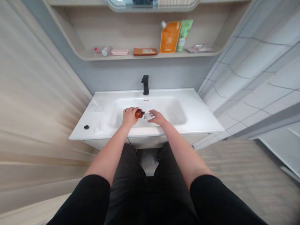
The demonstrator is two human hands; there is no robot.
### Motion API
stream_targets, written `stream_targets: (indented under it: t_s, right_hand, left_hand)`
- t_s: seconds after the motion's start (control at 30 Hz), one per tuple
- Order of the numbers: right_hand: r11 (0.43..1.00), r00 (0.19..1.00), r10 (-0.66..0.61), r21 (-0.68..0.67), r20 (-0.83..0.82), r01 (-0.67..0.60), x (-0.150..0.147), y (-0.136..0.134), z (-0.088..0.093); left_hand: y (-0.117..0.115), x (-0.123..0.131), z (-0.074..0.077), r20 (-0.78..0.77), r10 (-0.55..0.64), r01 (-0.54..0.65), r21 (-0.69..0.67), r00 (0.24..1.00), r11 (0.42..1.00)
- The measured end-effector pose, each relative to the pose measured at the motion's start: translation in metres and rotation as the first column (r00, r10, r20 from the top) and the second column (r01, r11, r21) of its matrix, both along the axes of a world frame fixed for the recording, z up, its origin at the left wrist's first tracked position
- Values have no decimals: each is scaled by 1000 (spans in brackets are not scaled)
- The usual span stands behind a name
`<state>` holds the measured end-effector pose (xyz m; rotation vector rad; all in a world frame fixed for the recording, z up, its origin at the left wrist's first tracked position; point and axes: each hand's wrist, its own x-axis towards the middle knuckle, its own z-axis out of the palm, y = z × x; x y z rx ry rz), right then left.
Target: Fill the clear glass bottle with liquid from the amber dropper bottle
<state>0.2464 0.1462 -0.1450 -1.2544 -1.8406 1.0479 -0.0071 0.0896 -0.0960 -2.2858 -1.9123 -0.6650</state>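
Over the white sink basin [179, 115], my left hand [129, 117] is wrapped round an amber bottle [138, 113]. The bottle is tipped on its side, its dark neck pointing right. Facing that neck, my right hand [157, 118] has its fingers curled about a small clear container [147, 116], whose exact shape is hard to make out. Neck and container are close together; whether they touch I cannot tell. A small black cap [86, 127] lies on the counter to the left.
Behind the basin stands a black faucet [145, 85]. A shelf [105, 58] above holds an orange pouch [170, 37], a green tube [184, 34], a pink case [119, 52] and a flat orange packet [144, 52]. A tiled wall [253, 78] borders the right side.
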Motion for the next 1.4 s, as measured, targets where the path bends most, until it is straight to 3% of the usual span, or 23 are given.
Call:
stream_targets:
  t_s: [1.4]
  right_hand:
    - [1000,1000,-18,-20,25,19,-1,-2,5]
  left_hand:
    - [-6,3,9,-22,23,-25,-64,999,998]
